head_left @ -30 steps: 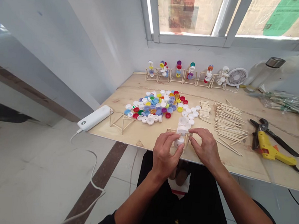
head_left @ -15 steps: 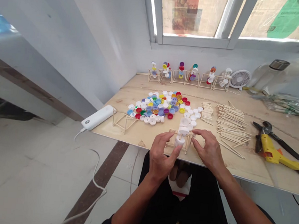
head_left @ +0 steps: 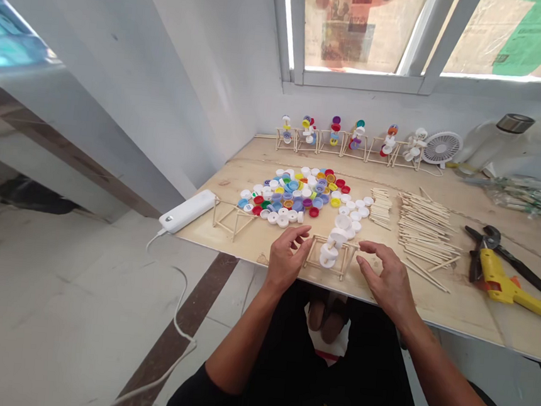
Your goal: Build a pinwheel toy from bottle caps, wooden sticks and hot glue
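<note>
A small wooden-stick frame [head_left: 343, 267] stands near the table's front edge. Mounted across it is a wheel of white bottle caps [head_left: 329, 255], with caps at different angles. My left hand [head_left: 287, 259] is at the frame's left end, fingers curled but apart, with nothing held; whether a fingertip touches the sticks I cannot tell. My right hand [head_left: 387, 277] hovers just off the right end, thumb and fingers spread. Behind the wheel lies a pile of colourful bottle caps [head_left: 294, 195]. Another stick frame [head_left: 234, 219], without caps, stands to the left.
To the right lie stick piles [head_left: 427, 228], black-handled pliers [head_left: 523, 266] and a yellow glue gun [head_left: 500, 281]. A white power strip [head_left: 187, 211] sits at the left edge. Several cap wheels on frames [head_left: 335, 133], a small fan [head_left: 442, 148] and a bottle [head_left: 503, 141] line the back.
My left hand has let go of the white cap wheel and drawn back to the left. My right hand has come away from the frame. The camera view has shifted slightly.
</note>
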The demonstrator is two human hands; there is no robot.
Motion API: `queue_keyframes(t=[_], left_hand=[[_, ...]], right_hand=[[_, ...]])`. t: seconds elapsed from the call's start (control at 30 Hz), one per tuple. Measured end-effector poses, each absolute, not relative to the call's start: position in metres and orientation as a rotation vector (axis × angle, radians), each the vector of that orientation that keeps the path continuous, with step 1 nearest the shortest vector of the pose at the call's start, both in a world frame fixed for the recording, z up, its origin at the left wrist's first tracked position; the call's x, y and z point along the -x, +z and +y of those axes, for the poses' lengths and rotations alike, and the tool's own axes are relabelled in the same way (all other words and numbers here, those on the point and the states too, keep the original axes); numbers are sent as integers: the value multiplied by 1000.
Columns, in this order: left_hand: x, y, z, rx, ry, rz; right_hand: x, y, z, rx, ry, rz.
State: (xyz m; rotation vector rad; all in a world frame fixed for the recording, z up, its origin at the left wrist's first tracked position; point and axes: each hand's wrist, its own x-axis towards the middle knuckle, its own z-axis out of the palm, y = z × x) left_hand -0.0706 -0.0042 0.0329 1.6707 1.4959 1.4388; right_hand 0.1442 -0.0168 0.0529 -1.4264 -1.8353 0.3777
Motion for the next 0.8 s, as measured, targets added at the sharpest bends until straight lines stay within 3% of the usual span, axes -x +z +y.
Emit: queue_keyframes(t=[0.3,0.8], left_hand=[[66,24,-3,-1610,1364,1476],[68,25,-18,-1718,948,1721]], right_hand=[[-145,43,-22,1469,431,-1809],[-134,30,-33,1676,691,-1844]])
